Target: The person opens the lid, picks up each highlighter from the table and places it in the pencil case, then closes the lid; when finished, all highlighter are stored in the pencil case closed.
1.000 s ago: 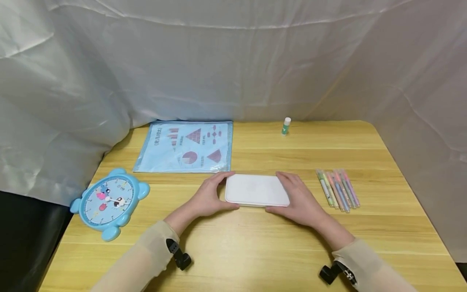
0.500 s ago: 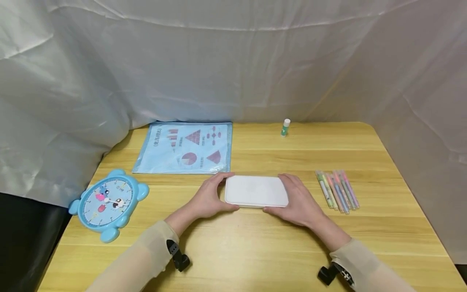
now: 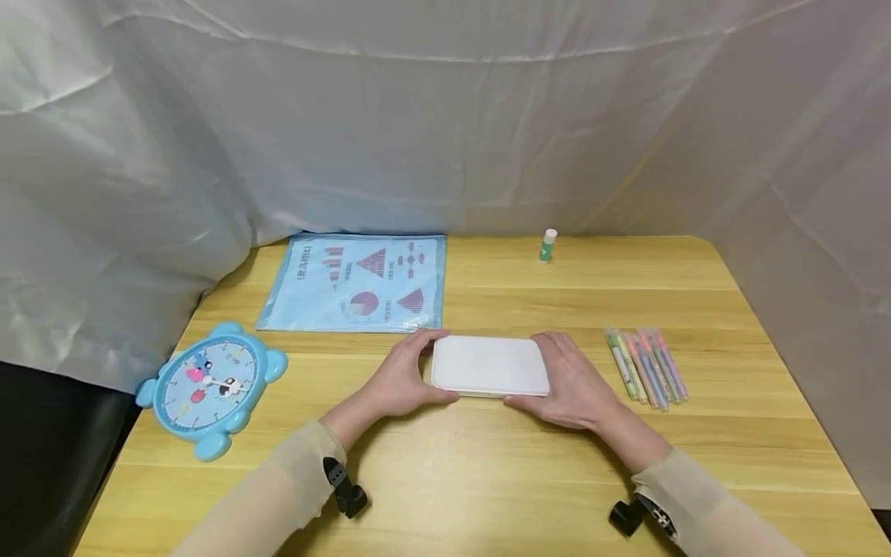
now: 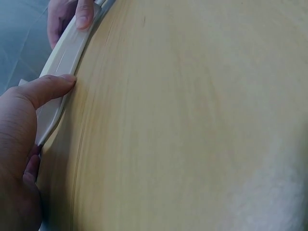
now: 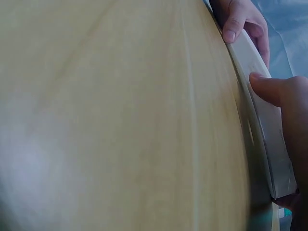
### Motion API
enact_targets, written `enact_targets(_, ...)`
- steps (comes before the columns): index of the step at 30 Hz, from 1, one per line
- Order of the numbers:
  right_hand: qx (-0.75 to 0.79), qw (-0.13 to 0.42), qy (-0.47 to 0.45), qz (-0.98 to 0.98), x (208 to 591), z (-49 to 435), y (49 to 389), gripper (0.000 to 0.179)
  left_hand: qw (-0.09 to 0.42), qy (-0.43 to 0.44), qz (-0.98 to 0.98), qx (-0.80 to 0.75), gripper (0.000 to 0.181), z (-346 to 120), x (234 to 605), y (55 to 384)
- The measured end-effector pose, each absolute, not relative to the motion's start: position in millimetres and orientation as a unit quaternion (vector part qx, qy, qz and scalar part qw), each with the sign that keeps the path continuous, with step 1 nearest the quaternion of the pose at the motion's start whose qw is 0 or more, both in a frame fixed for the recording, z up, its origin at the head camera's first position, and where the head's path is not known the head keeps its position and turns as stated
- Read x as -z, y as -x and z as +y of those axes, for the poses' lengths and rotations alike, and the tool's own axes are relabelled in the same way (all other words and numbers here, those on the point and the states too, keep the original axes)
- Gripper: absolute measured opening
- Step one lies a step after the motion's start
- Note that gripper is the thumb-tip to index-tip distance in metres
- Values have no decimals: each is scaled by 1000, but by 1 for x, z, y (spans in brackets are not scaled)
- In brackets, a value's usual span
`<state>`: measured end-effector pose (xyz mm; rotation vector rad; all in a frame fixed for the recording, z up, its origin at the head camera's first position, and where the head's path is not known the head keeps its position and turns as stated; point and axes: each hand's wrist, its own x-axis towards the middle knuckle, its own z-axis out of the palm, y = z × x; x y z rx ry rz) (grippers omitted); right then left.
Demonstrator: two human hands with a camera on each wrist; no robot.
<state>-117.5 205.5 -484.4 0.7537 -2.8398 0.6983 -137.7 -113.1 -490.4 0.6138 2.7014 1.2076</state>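
In the middle of the wooden table (image 3: 445, 480) is a flat white case (image 3: 490, 365) with rounded corners. My left hand (image 3: 400, 377) grips its left end, the thumb along the near edge and the fingers at the far edge. At the right end my right hand (image 3: 569, 383) holds it the same way. Both thumbs press the case's near side, as the left wrist view shows on the white side wall (image 4: 62, 60). From the right wrist view, the case (image 5: 262, 113) lies low at the tabletop; whether its underside touches the wood I cannot tell.
A blue toy clock (image 3: 209, 387) lies at the left. Behind the case is a blue printed packet (image 3: 355, 282). A glue stick (image 3: 547, 246) stands at the back, and several coloured pens (image 3: 646, 367) lie to the right. A grey curtain (image 3: 445, 116) hangs behind the table.
The right hand's fingertips and thumb have shifted very slightly on the case. Both hands keep their grip, and the other things stay where they were.
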Motion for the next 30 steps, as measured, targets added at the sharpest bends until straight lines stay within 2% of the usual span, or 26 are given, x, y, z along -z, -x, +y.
enact_targets(9, -225, 60, -259, -937, 486, 210, 120, 102, 60, -199, 895, -395, 104, -110, 491, 138)
enact_targets(17, -259, -1, -202, -945, 468, 208, 122, 88, 68, -199, 890, -405, 111, -110, 489, 137)
enact_targets(23, -271, -43, -183, -944, 459, 209, 128, 93, 64, -203, 887, -410, 112, -112, 489, 138)
enact_targets(30, -296, -33, -167, -940, 455, 210, 133, 94, 66, -197, 891, -403, 116, -114, 491, 137)
